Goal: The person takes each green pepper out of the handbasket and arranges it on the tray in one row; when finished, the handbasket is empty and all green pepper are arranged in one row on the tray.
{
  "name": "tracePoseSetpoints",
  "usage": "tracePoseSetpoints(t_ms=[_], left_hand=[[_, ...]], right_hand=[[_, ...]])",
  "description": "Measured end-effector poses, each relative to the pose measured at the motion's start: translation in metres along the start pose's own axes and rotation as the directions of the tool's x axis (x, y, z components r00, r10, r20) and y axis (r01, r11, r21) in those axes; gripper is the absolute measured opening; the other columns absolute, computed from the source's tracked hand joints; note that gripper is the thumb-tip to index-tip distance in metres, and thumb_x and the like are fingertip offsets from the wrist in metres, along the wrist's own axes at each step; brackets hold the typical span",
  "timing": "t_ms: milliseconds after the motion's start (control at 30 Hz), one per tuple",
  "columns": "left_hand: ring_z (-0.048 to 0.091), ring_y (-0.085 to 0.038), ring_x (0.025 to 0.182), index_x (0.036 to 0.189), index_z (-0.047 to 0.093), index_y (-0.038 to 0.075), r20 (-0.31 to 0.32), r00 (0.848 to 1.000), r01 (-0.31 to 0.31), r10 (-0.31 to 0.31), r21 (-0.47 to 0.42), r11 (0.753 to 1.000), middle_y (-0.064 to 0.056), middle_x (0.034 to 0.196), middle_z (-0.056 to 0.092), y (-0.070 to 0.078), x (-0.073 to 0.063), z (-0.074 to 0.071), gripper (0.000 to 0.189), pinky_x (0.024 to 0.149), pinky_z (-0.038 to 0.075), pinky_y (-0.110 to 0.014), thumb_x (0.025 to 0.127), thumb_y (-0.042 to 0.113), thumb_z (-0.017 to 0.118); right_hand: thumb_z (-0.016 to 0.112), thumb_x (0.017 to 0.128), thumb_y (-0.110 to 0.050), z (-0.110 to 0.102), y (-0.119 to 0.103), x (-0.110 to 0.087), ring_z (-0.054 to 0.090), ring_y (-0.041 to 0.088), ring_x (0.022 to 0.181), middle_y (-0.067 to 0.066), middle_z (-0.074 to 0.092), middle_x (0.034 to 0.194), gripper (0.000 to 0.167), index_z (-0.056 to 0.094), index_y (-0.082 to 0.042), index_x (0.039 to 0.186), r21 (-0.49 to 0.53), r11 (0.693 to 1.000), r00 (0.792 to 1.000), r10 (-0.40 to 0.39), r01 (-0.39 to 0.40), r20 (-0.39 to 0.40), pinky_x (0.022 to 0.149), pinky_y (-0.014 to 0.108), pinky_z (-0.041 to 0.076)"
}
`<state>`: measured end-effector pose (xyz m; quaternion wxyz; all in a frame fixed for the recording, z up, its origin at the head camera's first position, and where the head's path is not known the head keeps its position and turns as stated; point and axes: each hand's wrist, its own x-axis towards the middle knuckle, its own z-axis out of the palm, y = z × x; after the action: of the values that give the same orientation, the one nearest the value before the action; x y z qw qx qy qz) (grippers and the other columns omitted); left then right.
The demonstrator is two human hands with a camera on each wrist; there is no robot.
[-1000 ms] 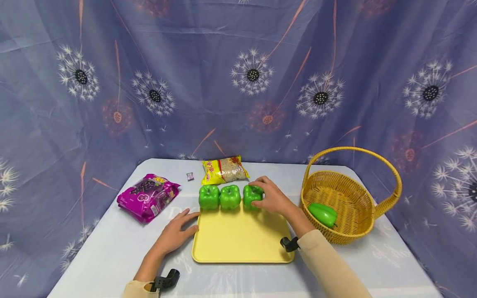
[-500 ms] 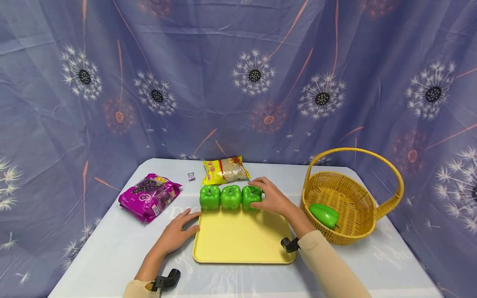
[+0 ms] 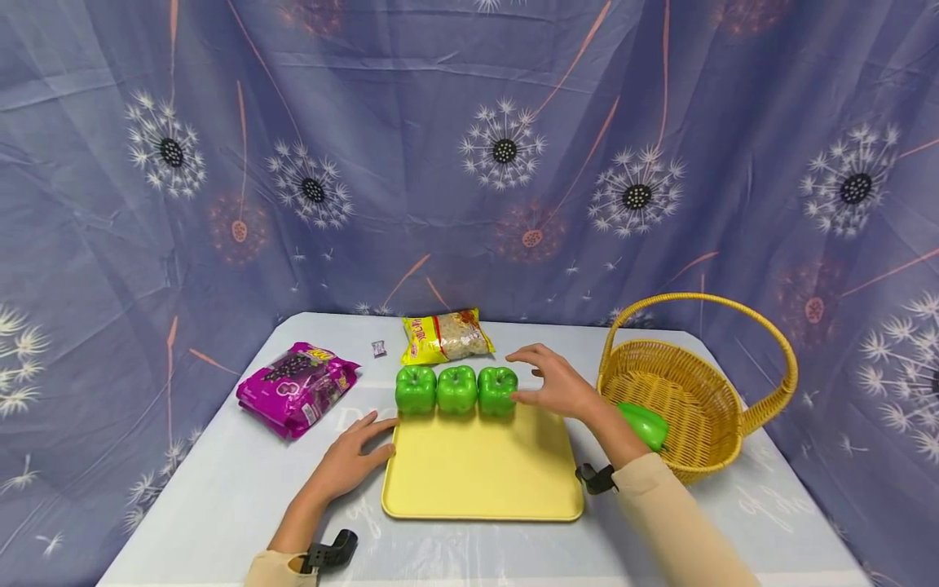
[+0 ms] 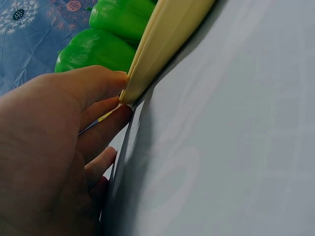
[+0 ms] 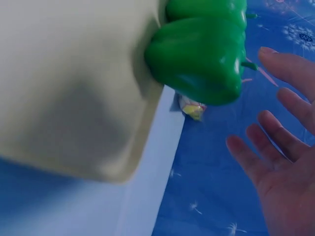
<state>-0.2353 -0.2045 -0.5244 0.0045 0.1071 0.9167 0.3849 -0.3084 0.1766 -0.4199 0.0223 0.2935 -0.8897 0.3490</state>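
Note:
Three green bell peppers stand upright in a row along the far edge of a yellow tray [image 3: 484, 477]: a left one [image 3: 416, 391], a middle one [image 3: 457, 391] and a right one [image 3: 497, 393]. My left hand [image 3: 355, 456] touches the tray's left edge; the left wrist view has its thumb at the rim and its fingers stretched out beside it. Just right of the right pepper is my right hand [image 3: 565, 390], fingers spread and holding nothing. In the right wrist view, a gap shows between that hand and the pepper [image 5: 197, 59].
At the right stands a wicker basket [image 3: 682, 383] with a tall handle, a green pepper [image 3: 644, 425] lying in it, partly hidden by my right arm. A purple bag [image 3: 299, 387] lies left, a yellow bag [image 3: 447, 336] behind the peppers, a small wrapped sweet [image 3: 378, 349] between them.
The right pepper has been slid left against the middle one. My right hand has let go of it and moved off to the right. My left hand stays at the tray's edge.

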Motion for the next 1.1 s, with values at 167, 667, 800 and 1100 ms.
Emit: tracePoseSetpoints(t_ms=[167,667,800,1100], left_hand=[[0.028,-0.041,0.137,0.136,0.056,0.030,0.001,1.000,-0.007,0.007,0.000,1.000,-0.013,0.152,0.033,-0.002,0.000,0.001,0.047,0.105,0.023,-0.065,0.092,0.044,0.063],[0.028,-0.040,0.137,0.135,0.057,0.031,-0.010,1.000,0.020,-0.020,-0.003,1.000,-0.011,0.152,0.033,-0.002,-0.004,0.004,0.047,0.105,0.022,-0.066,0.091,0.042,0.065],[0.028,-0.040,0.137,0.135,0.057,0.030,-0.013,1.000,0.026,-0.026,-0.007,1.000,-0.011,0.152,0.033,-0.002,-0.003,0.004,0.047,0.105,0.021,-0.066,0.091,0.042,0.065],[0.028,-0.040,0.137,0.135,0.057,0.030,-0.021,0.999,0.027,-0.027,-0.011,1.000,-0.010,0.152,0.034,0.000,-0.001,0.005,0.046,0.104,0.021,-0.067,0.091,0.040,0.065]], right_hand=[[0.079,0.081,-0.018,-0.012,0.004,-0.005,0.048,0.024,0.122,-0.001,0.049,0.128,0.055,0.058,-0.022,0.131,-0.016,1.000,1.000,-0.012,0.012,0.000,0.096,0.041,0.046],[0.076,0.084,-0.017,-0.044,0.010,-0.035,0.054,0.021,0.114,-0.001,0.057,0.120,0.042,0.062,-0.021,0.123,-0.022,1.000,1.000,-0.013,0.013,0.003,0.092,0.039,0.050],[0.077,0.084,-0.022,-0.055,0.018,-0.045,0.057,0.020,0.110,-0.005,0.058,0.118,0.042,0.062,-0.022,0.123,-0.025,1.000,1.000,-0.001,0.001,-0.002,0.091,0.039,0.050],[0.077,0.083,-0.030,-0.077,0.033,-0.066,0.058,0.023,0.106,-0.001,0.060,0.117,0.044,0.062,-0.020,0.123,-0.034,0.999,1.000,0.024,-0.024,-0.010,0.086,0.045,0.052]])
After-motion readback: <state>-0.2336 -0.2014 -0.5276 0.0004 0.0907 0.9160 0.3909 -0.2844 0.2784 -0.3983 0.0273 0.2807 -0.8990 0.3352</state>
